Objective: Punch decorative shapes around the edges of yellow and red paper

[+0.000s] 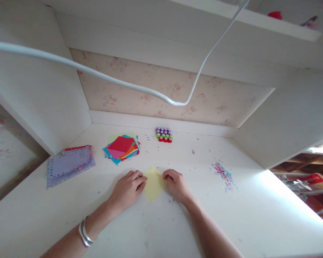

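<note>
A pale yellow sheet of paper [153, 184] lies turned like a diamond on the white tabletop, with small notches or holes along its upper left edge. My left hand [127, 190] pinches its left corner between thumb and fingers, a silver bangle on that wrist. At the right corner, the curled fingers of my right hand [176, 184] grip the same paper. Beyond the hands stand several small craft punches [164, 134] in purple, green and red rows. A loose pile of coloured paper [122, 147] rests to the upper left.
Punched lilac sheets [68, 163] lie at the far left, a red one behind them. A heap of tiny paper bits [224, 175] is on the right, with more scattered about. A white cable [150, 92] hangs across the view; white panels [280, 114] enclose the desk.
</note>
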The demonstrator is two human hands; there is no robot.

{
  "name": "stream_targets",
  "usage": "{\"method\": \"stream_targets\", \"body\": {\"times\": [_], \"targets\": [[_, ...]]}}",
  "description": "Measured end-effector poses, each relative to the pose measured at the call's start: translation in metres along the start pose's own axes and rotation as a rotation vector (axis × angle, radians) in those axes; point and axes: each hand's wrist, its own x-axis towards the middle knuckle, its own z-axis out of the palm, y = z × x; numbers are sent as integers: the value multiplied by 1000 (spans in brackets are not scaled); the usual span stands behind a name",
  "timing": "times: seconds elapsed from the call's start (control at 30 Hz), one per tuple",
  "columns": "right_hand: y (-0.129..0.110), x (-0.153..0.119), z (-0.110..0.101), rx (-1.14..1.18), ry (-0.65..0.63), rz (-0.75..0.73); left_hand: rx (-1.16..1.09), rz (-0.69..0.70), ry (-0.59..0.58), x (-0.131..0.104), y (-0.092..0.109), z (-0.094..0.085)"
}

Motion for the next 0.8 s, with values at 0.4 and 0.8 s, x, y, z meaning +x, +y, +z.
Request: {"method": "stream_targets", "body": {"times": [0.4,0.8], "targets": [[3,-3,-13,-277,-153,-47,-73,197,-58,95,-2,25],[30,7,-29,144,196,289,86,32,-53,202,-49,44]]}}
